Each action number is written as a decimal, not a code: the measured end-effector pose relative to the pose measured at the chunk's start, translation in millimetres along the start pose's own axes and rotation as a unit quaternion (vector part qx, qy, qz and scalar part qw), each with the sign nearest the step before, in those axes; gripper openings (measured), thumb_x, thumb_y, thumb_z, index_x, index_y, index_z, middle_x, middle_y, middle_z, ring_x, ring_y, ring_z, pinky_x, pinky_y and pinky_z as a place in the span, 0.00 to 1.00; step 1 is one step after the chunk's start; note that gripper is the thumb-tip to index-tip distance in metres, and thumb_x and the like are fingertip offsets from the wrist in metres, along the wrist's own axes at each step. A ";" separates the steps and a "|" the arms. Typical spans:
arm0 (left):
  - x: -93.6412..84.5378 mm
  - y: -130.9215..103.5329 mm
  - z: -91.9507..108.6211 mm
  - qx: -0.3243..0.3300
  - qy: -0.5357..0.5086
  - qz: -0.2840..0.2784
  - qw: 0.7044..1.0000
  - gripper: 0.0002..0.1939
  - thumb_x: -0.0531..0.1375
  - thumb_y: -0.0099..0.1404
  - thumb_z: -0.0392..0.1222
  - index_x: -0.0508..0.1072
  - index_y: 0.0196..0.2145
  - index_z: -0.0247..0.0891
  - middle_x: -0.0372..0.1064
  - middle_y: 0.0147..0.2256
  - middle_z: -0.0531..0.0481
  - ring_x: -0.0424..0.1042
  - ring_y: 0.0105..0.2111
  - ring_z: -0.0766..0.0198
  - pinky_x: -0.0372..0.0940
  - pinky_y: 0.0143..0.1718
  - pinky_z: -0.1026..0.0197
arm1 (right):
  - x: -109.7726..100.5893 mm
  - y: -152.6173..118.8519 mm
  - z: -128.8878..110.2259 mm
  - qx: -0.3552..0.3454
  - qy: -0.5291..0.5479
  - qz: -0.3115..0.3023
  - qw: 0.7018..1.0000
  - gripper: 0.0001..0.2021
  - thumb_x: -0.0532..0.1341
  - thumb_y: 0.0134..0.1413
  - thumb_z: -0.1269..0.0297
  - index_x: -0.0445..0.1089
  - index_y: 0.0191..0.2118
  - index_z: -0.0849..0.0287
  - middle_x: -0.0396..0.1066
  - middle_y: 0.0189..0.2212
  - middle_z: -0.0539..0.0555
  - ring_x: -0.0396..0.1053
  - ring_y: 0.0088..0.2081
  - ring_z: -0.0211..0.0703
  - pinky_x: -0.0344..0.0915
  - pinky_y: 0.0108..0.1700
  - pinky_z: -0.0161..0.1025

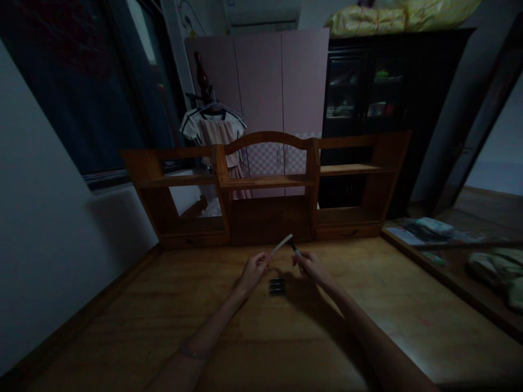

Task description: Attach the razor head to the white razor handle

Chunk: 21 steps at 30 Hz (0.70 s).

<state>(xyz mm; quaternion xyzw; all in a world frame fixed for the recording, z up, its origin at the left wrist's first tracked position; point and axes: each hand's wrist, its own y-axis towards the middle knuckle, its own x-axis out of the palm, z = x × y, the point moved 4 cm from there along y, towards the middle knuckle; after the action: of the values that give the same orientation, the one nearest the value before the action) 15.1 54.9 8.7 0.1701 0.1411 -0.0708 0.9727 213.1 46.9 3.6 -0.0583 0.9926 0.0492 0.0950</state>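
A: Where is the pale strip?
B: In the air above the tabletop, slanting up and away to the right from the left hand. The left fingers are closed on its near end, and the rest sticks out past them.

A: And the slim dark tool?
B: The right hand has it. Those fingers are wrapped round its lower part, and the black tip points up and left, toward the strip's far end. Whether tip and strip touch, I can't tell.

A: How are the arms set?
B: Both reach forward from the near edge and angle inward, so the hands are close together but apart. The left forearm runs up to the right; the right forearm runs up to the left.

A: Anything near them?
B: A small cluster of dark pieces lies on the tabletop between the wrists, below the strip and clear of the fingers. It's too dim to say what they are.

A: Farther out?
B: A wooden shelf unit stands along the far edge, with a pink wardrobe behind it.
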 end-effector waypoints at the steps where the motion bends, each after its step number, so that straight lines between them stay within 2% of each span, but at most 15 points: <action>1: -0.7 0.1 -0.9 -0.007 0.005 0.007 1.000 0.22 0.53 0.59 0.60 0.64 0.24 0.35 0.56 0.21 0.55 0.55 0.22 0.69 0.50 0.22 0.68 | -0.2 1.5 1.3 0.004 0.006 -0.003 1.000 0.16 0.56 0.49 0.50 0.64 0.25 0.60 0.51 0.09 0.42 0.48 0.11 0.30 0.43 0.15 0.30; 5: -5.5 0.4 -3.0 -0.015 0.009 0.036 0.999 0.22 0.53 0.59 0.60 0.63 0.23 0.36 0.54 0.20 0.56 0.54 0.21 0.69 0.49 0.22 0.68 | -0.6 2.3 1.0 0.007 0.026 -0.016 1.000 0.16 0.56 0.49 0.51 0.63 0.24 0.60 0.51 0.09 0.42 0.49 0.11 0.30 0.43 0.14 0.30; 11: 0.7 -3.0 2.1 0.038 0.030 0.002 0.999 0.19 0.54 0.61 0.55 0.65 0.23 0.35 0.57 0.22 0.56 0.57 0.23 0.69 0.51 0.25 0.68 | -1.5 -1.2 -1.9 -0.018 0.036 -0.014 0.999 0.15 0.56 0.49 0.53 0.64 0.24 0.60 0.51 0.10 0.42 0.48 0.12 0.29 0.43 0.15 0.30; 16: -0.8 -4.1 3.0 0.051 0.078 0.025 0.995 0.20 0.54 0.61 0.55 0.65 0.22 0.35 0.56 0.21 0.56 0.55 0.23 0.69 0.50 0.25 0.67 | -2.0 1.2 2.2 -0.016 0.031 -0.010 0.999 0.15 0.56 0.49 0.52 0.64 0.24 0.60 0.50 0.10 0.42 0.48 0.12 0.30 0.43 0.15 0.30; 21: -6.2 -2.2 -0.6 0.051 0.083 0.049 0.994 0.20 0.53 0.61 0.56 0.65 0.23 0.36 0.56 0.21 0.56 0.55 0.23 0.69 0.51 0.25 0.67 | -1.7 -1.3 -0.5 -0.019 0.021 -0.006 1.000 0.16 0.55 0.50 0.52 0.64 0.24 0.60 0.50 0.10 0.42 0.47 0.12 0.30 0.43 0.16 0.31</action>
<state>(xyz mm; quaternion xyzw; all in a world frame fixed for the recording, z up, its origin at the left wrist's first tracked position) 8.7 53.7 9.3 0.2314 0.2094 -0.0160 0.9499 214.8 45.7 4.3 -0.0666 0.9928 0.0666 0.0737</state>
